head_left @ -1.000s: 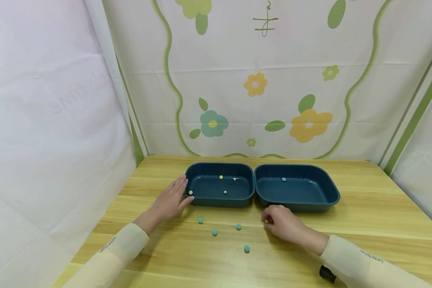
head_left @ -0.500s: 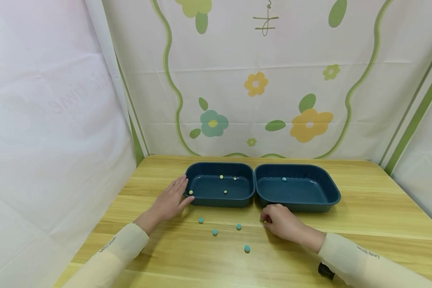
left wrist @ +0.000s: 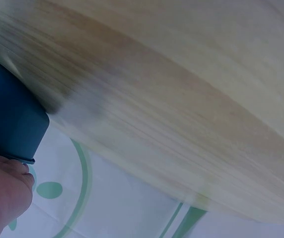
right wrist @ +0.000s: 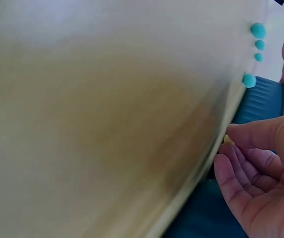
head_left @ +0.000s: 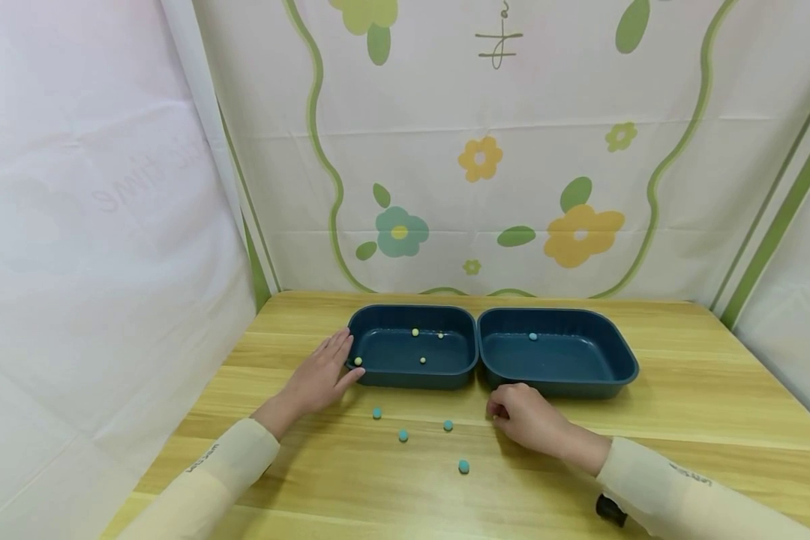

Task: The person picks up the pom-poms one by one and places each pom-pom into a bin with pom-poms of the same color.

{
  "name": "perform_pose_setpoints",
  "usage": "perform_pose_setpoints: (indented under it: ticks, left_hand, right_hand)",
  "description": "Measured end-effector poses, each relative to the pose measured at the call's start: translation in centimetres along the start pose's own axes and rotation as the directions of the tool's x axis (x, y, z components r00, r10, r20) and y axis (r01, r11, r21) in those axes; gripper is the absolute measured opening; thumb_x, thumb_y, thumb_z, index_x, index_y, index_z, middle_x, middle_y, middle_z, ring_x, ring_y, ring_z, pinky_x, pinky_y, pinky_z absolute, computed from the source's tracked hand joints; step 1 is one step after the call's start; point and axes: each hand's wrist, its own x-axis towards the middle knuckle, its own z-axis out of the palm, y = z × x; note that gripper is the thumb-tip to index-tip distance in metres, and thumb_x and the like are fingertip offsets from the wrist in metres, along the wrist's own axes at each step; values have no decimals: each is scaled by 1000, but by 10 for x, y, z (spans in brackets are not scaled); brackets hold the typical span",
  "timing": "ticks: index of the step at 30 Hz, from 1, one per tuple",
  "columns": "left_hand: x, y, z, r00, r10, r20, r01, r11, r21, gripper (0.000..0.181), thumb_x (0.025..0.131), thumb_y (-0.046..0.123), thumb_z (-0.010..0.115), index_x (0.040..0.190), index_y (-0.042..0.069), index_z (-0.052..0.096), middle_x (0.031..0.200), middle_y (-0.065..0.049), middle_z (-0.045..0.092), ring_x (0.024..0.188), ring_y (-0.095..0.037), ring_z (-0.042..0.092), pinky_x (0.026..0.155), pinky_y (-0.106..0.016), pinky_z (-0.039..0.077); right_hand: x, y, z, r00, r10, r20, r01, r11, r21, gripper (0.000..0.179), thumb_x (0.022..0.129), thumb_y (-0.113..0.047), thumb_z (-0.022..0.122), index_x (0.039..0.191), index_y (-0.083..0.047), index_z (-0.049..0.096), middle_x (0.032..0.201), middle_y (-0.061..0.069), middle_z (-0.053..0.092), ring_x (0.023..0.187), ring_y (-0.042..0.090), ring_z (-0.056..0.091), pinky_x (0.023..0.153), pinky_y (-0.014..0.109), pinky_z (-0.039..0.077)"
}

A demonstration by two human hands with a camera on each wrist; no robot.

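Observation:
In the head view, my left hand (head_left: 316, 377) rests against the left end of a dark blue tray (head_left: 412, 380), fingers extended and thumb at its front corner. Several small yellow balls (head_left: 415, 332) lie inside that tray. My right hand (head_left: 533, 421) is low over the table, just in front of a second dark blue tray (head_left: 580, 389). Between thumb and fingertip it pinches a small yellow ball (right wrist: 228, 140), clearest in the right wrist view and mostly hidden by the fingers from above. A single turquoise ball (head_left: 532, 337) lies in the right-hand tray.
Several turquoise balls (head_left: 403, 436) are scattered on the wooden table (head_left: 351, 487) between the two forearms, nearer than the trays. The trays stand side by side with ends nearly touching. A white floral cloth (head_left: 432, 172) hangs behind the table, with pale cloth (head_left: 94, 300) at the left.
My right hand has shifted slightly left, still pinching the yellow ball, which now shows less from above. The left hand, trays and loose balls have stayed put.

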Motion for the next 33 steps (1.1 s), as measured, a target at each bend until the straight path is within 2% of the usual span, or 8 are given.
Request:
perform_pose_setpoints:
  ticks: [4, 9, 14, 20, 33]
  left_hand:
    - [0, 0, 0, 1000, 0, 0, 0, 1000, -1, 72, 103, 45, 43, 147, -10, 29, 155, -23, 24, 144, -33, 21, 116, -45, 18]
    - [0, 1, -1, 1000, -2, 2, 2, 1000, 5, 71, 103, 44, 43, 147, -10, 29, 155, -24, 24, 144, -33, 21, 116, -45, 18]
    - [0, 1, -1, 1000, -3, 7, 3, 1000, 11, 71, 103, 45, 43, 148, -10, 29, 155, -23, 24, 144, -33, 21, 116, -45, 18]
    - [0, 1, -1, 1000, 1, 5, -1, 1000, 15, 71, 103, 45, 42, 147, -10, 29, 155, -24, 25, 144, -33, 21, 116, -45, 19]
    - [-1, 0, 0, 1000, -2, 7, 2, 1000, 15, 72, 103, 45, 43, 147, -10, 30, 155, -23, 24, 144, -33, 22, 116, -45, 19]
  right_hand:
    - [3, -4, -5, 1000, 5, -22, -5, 1000, 15, 16, 78, 3, 74, 81, -12, 69, 76, -8, 59, 66, 5, 51, 60, 24, 48]
    - [9, -12, -16, 1000, 19, -22, -17, 995, 93, 13, 80, 4, 73, 87, -7, 71, 81, -5, 63, 71, 6, 56, 63, 24, 52]
    - [16, -18, -24, 999, 44, -30, -39, 987, 154, 11, 83, 1, 74, 88, -7, 70, 80, -8, 62, 69, 5, 56, 62, 23, 51]
    - [28, -19, -30, 997, 45, -64, -33, 984, 176, 11, 83, 1, 74, 88, -9, 71, 82, -7, 64, 70, 5, 58, 63, 23, 52]
    - [68, -26, -36, 988, 130, -87, -101, 955, 280, 8, 88, -6, 72, 93, -11, 70, 85, -5, 64, 74, 9, 60, 66, 29, 53]
